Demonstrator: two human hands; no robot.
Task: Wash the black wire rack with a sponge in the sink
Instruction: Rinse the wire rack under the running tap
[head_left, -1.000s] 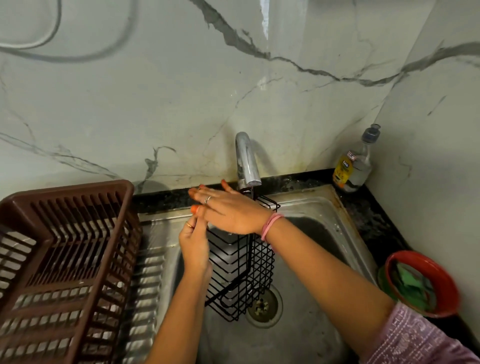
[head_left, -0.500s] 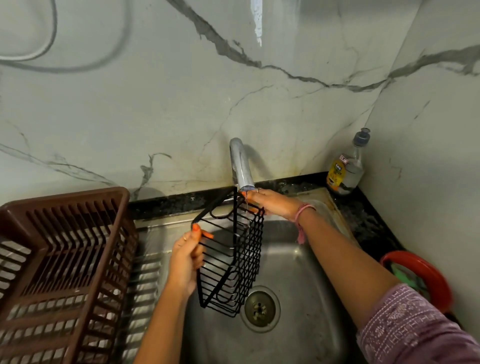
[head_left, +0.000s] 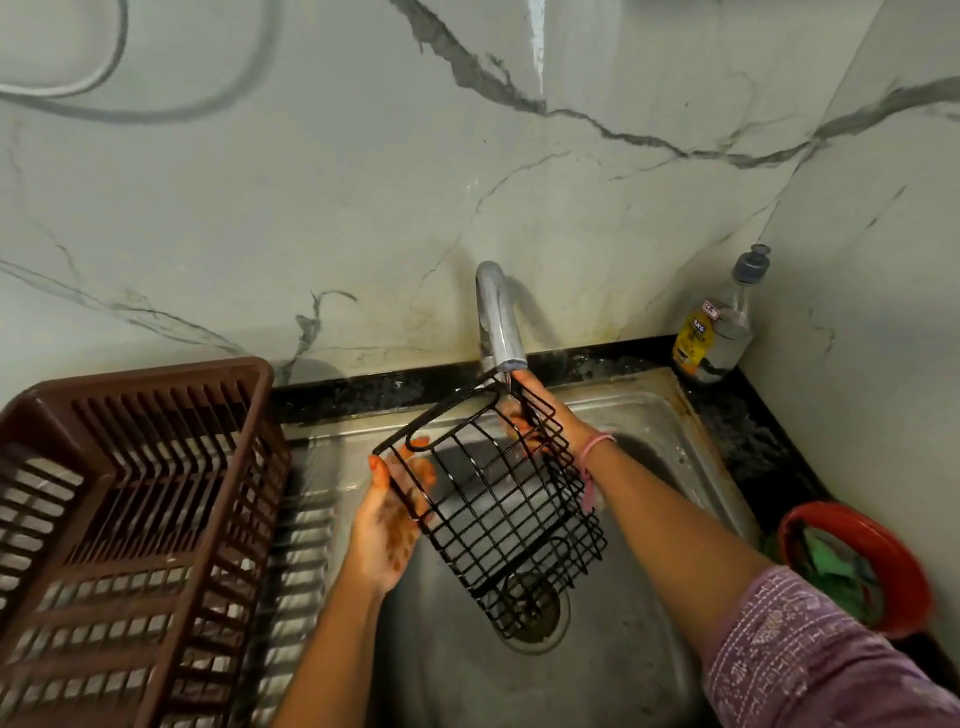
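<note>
Hands (head_left: 392, 512) w/ rack (head_left: 493, 509) tilted flatter, seemingly

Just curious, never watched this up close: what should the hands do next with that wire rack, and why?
Probably turn the black wire rack under the tap. Both the left hand and right hand hold it tilted over the sink, and only its top corner sits beneath the spout.

Dim, greenish light all over. Brightest on the wall (head_left: 363, 182), with one white streak of glare near the top. Soft shadow behind the tap (head_left: 497, 322) and dark inside the sink (head_left: 649, 415). Bent and stretched at the edges, as with a wide lens. Slightly blurry on the sleeve (head_left: 831, 660) and red bowl (head_left: 914, 571).
</note>
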